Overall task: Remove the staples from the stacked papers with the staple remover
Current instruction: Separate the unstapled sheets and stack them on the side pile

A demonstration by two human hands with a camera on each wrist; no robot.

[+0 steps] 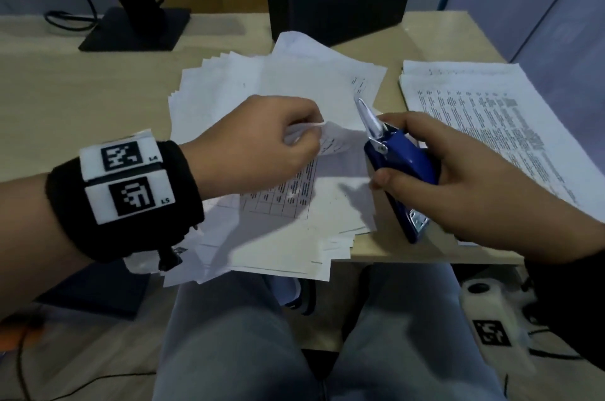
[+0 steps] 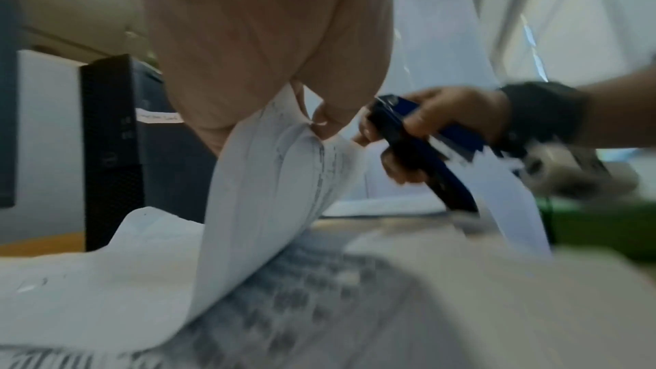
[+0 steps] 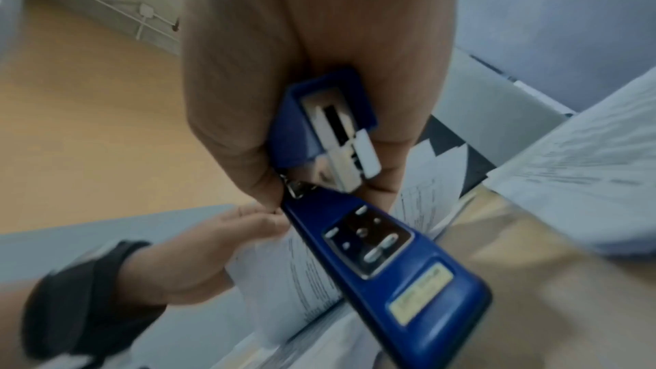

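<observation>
Step in hand, as judged: a stapled corner is being lifted and presented to the tool; no staple can be made out, too small or hidden. Corner of the top sheet is pinched by curled left hand fingers, sheet bowed upward off the stacked papers beneath. Blue staple remover is gripped by right hand, fingers wrapped around its body, thumb on the near side; its metal tip is pointed away, just right of the pinching fingertips. Next move probably calls for the tip being slid under the staple. A second pile lies beyond the right hand.
</observation>
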